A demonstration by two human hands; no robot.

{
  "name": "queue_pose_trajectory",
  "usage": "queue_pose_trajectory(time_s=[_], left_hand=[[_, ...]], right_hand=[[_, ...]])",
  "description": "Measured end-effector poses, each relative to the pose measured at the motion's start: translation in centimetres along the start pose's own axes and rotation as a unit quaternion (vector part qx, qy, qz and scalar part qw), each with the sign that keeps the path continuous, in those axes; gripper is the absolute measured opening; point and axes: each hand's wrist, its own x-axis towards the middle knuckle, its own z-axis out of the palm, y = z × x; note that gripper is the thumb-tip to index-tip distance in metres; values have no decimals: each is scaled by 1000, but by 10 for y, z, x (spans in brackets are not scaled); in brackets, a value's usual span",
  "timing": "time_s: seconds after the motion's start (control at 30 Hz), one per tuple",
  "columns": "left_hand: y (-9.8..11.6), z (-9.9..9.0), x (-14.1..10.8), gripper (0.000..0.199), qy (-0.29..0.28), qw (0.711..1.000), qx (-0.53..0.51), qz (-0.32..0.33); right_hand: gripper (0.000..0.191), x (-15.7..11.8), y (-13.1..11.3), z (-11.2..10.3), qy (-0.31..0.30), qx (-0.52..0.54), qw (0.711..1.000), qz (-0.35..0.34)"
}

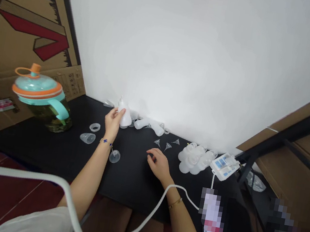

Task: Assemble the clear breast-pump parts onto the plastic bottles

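My left hand is closed around a white squeeze bottle near the foot of the white wall. The bottle has a narrow tip pointing up. Beneath my left wrist, a clear dome-shaped piece rests on the black table. My right hand hovers over or rests on the tabletop, fingers loosely bent and apart, holding nothing. Just beyond it are small clear funnels. More white bottles lie along the wall. To the right sits a cluster of translucent white bottles.
A large teal and orange drink jug stands at the left on the black table. Near it lie a clear cup and a ring. A white box-like device is at the right. A white cable crosses before my arms.
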Motion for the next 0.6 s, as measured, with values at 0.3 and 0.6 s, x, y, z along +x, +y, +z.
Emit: queue_pose_trajectory(time_s=[0.3, 0.6], left_hand=[[-27, 25, -32, 47, 0, 991, 128, 48], [-41, 41, -60, 55, -96, 974, 197, 59]], right_hand=[[26, -2, -5, -2, -40, 3, 998, -44], [43, -8, -19, 2, -130, -50, 980, -145]])
